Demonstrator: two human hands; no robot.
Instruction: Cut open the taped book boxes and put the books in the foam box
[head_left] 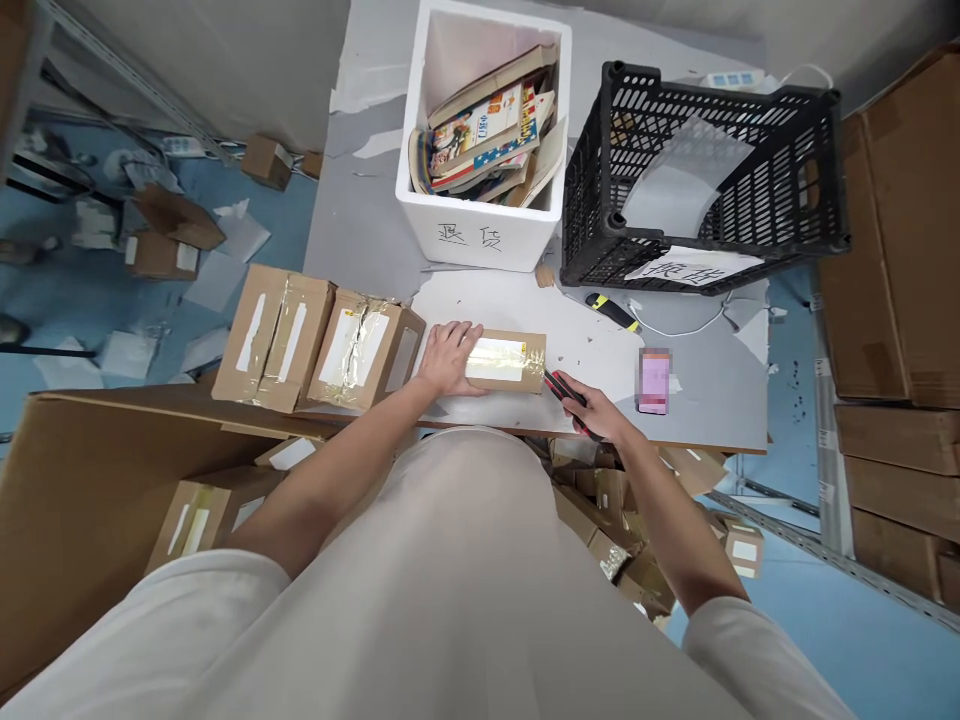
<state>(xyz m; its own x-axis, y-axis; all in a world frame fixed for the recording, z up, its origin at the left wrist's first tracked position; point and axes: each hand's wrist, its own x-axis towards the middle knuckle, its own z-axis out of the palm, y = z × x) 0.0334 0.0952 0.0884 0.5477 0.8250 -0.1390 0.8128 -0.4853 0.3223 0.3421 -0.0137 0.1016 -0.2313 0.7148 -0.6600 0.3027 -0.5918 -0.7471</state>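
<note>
A small taped cardboard box (531, 362) with a white label lies on the table in front of me. My left hand (451, 358) grips its left end, thumb along the far edge and fingers over the top. In my right hand (589, 405) is a red-and-black utility knife (559, 385), held in closed fingers. The knife's tip meets the right end of the box; whether it is inside the tape I cannot tell. Two larger taped boxes, one (360, 350) beside my left hand and another (274, 338) farther left, stand side by side on the table.
A white foam box (480, 230) full of books stands at the back, beside a black plastic crate (675, 235) with a paper label. A yellow-black cutter (611, 311), a white cable and a phone (654, 382) lie on the right. Cartons (892, 440) are stacked beyond the table (720, 410).
</note>
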